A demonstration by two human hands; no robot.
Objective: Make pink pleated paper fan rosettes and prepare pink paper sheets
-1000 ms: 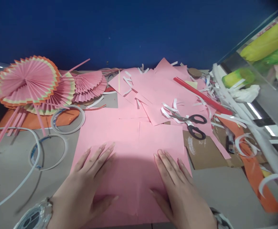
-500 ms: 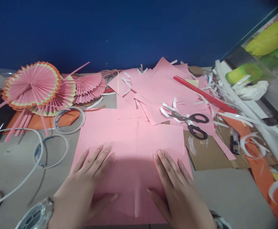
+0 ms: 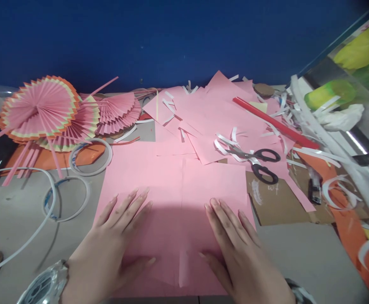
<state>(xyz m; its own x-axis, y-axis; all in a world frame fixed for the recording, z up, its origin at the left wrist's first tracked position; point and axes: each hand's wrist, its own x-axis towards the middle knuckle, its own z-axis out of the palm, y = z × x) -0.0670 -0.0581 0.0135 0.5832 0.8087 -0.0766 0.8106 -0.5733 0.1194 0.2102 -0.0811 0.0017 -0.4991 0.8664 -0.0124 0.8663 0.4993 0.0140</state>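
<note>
Hands hide parts of pink paper; watch cut off.

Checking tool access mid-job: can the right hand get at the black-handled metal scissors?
Probably yes: the right hand lies flat on pink paper, holding nothing, and the scissors sit just beyond it, handles uncovered. Curled white paper strips lie around the other end.

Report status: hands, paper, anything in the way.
Left hand open, right hand open, both on pink paper. Paper spread out, seam or crease between hands. Scissors, white strips beyond right hand.
</note>
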